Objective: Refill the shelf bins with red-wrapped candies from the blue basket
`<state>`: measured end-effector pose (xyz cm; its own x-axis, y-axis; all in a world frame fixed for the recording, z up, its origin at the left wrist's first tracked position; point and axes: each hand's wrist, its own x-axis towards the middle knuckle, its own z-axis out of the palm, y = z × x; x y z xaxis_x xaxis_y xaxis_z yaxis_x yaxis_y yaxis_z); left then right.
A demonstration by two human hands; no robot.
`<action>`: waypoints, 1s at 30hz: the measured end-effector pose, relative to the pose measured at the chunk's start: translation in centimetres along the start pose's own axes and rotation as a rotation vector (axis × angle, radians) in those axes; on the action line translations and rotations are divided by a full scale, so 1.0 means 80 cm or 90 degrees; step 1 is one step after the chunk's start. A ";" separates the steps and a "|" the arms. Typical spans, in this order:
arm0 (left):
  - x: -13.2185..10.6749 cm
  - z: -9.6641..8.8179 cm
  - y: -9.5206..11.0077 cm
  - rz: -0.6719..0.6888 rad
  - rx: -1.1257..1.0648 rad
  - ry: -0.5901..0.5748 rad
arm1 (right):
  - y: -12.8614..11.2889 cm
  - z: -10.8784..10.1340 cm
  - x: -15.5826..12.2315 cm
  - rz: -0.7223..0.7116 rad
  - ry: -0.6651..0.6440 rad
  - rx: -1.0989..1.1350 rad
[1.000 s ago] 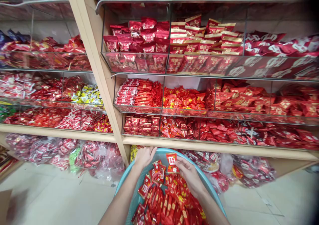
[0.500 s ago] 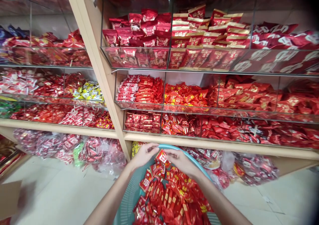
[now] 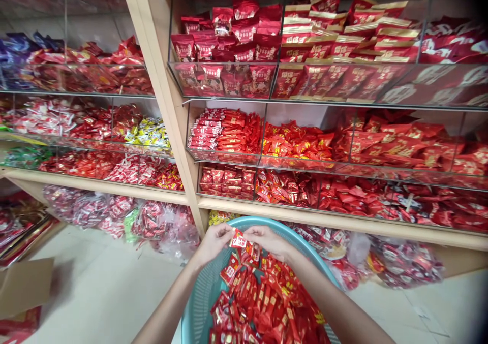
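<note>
Between my two hands, above the far side of a teal plastic basket [image 3: 195, 303], is a small red candy packet [image 3: 238, 240] with white lettering. My left hand [image 3: 215, 240] pinches its left end between thumb and fingers. On its other end, my right hand [image 3: 267, 240] has its fingers closed. Below them, the basket holds a heap of red wrapped candies [image 3: 263, 303], some with gold or yellow print. My right forearm covers part of the heap and the basket's right side.
Shelves of red packets [image 3: 229, 74] behind clear panels rise ahead, with a wooden post [image 3: 163, 105] between two units. Plastic bags of candy [image 3: 404, 262] lie under the bottom ledge [image 3: 343, 217]. An open cardboard box [image 3: 28, 288] stands on the tiled floor at left.
My left hand has closed on the left end of the candy packet, where it was apart from it before. The packet has turned more level. The whole view has shifted slightly.
</note>
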<state>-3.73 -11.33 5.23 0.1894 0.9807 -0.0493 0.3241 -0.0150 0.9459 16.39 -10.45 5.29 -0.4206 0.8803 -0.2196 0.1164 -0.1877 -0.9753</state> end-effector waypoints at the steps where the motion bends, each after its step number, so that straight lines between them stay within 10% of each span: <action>1: 0.002 -0.005 -0.003 0.019 0.017 0.030 | 0.003 0.000 0.004 -0.010 -0.001 -0.034; 6: 0.028 -0.020 -0.012 0.089 0.195 0.166 | 0.011 0.004 0.028 -0.083 -0.022 -0.349; 13: 0.053 -0.001 -0.004 0.061 0.423 -0.017 | 0.012 0.035 0.055 -0.016 -0.065 -0.602; 22: 0.053 -0.001 -0.008 0.020 0.545 -0.040 | 0.011 0.046 0.043 0.000 0.012 -0.720; 30: 0.074 -0.006 -0.016 -0.017 0.543 -0.119 | -0.037 -0.033 0.015 -0.122 0.159 -0.670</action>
<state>-3.45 -5.40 3.88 0.2970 0.9356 -0.1911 0.8995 -0.2069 0.3849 17.92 -7.72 8.02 -0.3331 0.9409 0.0606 0.8282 0.3227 -0.4582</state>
